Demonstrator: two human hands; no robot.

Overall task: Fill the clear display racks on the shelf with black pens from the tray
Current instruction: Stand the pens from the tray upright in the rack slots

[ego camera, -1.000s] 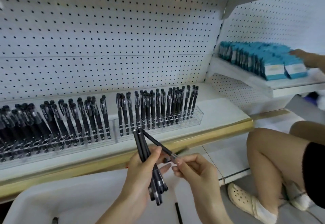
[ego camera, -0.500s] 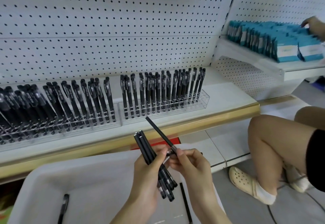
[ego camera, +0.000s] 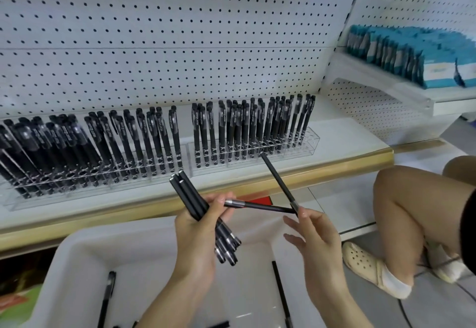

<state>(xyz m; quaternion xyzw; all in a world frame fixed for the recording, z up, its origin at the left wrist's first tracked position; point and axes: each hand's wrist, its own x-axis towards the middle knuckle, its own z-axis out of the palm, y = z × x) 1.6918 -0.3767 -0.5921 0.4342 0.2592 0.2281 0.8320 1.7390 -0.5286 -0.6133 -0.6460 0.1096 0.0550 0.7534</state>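
Observation:
My left hand [ego camera: 198,227] grips a bundle of black pens [ego camera: 192,199] above the white tray [ego camera: 77,250]. Between the fingertips of my right hand [ego camera: 314,235] is pinched a single black pen [ego camera: 278,181]; its far tip reaches up to the front of the right clear rack [ego camera: 309,145]. Another pen [ego camera: 260,206] lies level between my left thumb and my right fingertips. Upright black pens crowd the right rack and the left clear rack [ego camera: 103,186]. Two loose pens [ego camera: 107,299] [ego camera: 280,294] lie in the tray.
The racks stand on a white shelf with a wooden front edge [ego camera: 334,165], backed by pegboard. Blue boxes [ego camera: 412,54] fill a higher shelf at the right. Another person's knee [ego camera: 412,199] and cream clog [ego camera: 368,263] are close on the right.
My right hand has moved right, away from the bundle, and the pen it pinches now points up at the right rack. A second pen has swung out level between my hands.

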